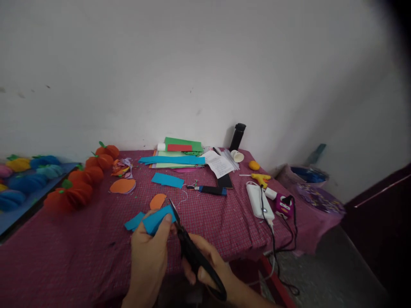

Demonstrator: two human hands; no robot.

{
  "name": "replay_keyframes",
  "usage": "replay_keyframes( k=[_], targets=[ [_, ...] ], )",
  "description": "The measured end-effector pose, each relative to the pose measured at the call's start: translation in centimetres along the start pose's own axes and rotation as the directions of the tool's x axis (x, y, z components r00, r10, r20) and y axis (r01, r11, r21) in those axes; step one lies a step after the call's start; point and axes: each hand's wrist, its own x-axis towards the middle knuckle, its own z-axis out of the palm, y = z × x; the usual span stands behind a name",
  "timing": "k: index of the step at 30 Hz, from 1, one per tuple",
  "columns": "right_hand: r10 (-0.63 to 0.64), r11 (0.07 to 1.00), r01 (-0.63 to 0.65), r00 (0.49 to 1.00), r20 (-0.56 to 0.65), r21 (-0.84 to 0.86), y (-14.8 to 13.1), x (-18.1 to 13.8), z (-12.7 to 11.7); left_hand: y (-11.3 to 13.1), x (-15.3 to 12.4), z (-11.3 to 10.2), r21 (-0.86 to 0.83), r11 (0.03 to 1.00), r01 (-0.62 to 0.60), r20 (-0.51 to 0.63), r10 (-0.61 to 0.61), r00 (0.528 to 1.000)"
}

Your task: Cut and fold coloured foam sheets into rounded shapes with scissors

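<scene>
Left hand (149, 248) pinches a folded-looking blue paper piece (158, 219), thumb on top, at the near edge of the table, around the middle. Right hand (213, 265) grips black-handled scissors (193, 253), fingers wrapped round the handles; blades point far and left, at the right end of the blue paper piece. Can't tell if they bite into it.

Second blue piece (135, 222) sticks out just left of the left hand; unclear if held or lying on the cloth. Small orange cutout (158, 201) just beyond the held paper; bigger orange cutout (123, 186) farther left, near a pile of paper scraps (123, 167).

Mid-table: blue rectangle (167, 180) lying flat, white thread (184, 196) near it, blue-and-black-handled tool (212, 190) to its right. Far side: long blue strips (173, 160) across stacked sheets, red paper (180, 148) and green sheet (183, 140) beyond, printed page (220, 164) to the right. Black bottle (237, 137) upright at the far right, paper cup (237, 156) tipped over in front of it.

Right side: yellow glue gun (260, 179), white power bank (259, 201), magenta socket box (283, 206) with cables. Left side: row of orange paper pumpkins (72, 197), then a blue board (9, 219) bearing multicoloured ones. All on a checked magenta tablecloth (237, 231).
</scene>
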Motion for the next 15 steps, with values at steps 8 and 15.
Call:
replay_keyframes(
  k=[8, 15],
  targets=[
    [-0.037, 0.997, 0.038, 0.999, -0.013, 0.064, 0.6, 0.2, 0.1, 0.1, -0.2, 0.2, -0.047, 0.997, 0.064, -0.011, -0.065, 0.998],
    [-0.045, 0.997, 0.046, 0.999, -0.020, 0.062, 1.5, 0.3, -0.1, 0.2, -0.3, 0.9, -0.084, 0.996, 0.020, -0.014, -0.021, 1.000]
  ],
)
